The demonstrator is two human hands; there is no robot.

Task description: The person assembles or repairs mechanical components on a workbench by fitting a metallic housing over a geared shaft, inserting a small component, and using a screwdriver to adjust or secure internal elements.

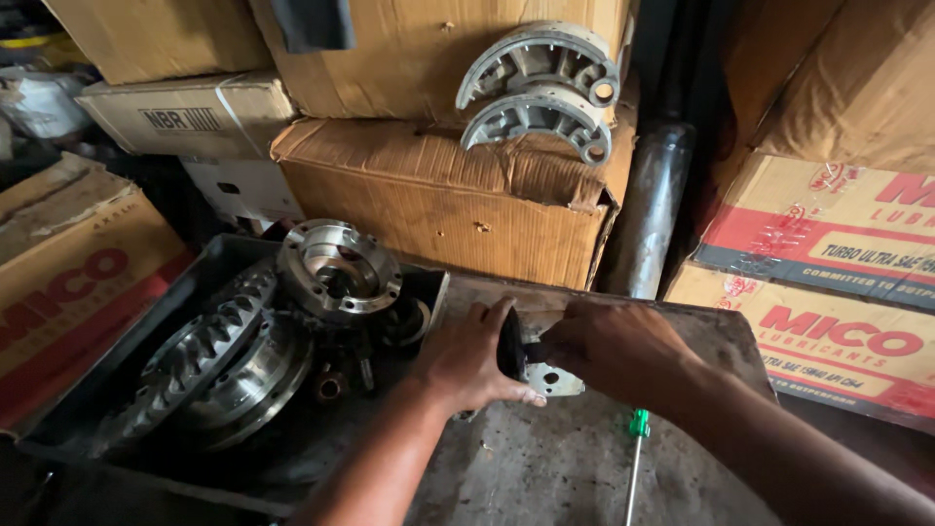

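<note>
A: Nearest, at 6 o'clock?
B: Green-handled screwdriver lying on a grimy metal worktop.

A: And centre?
B: Left hand cupped around a dark round part; right hand pinching the same part from 3 o'clock, over a small pale metal plate with a hole.

A: Toward 9 o'clock?
B: Dark tray holding a large toothed ring gear and a shiny flanged housing.

A: Farthest, at 12?
B: Stacked cardboard boxes, two curved grey brake shoes resting on top.

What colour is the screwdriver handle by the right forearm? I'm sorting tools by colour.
Green, translucent-looking; the screwdriver shows in the head view, lying on the metal table.
</note>
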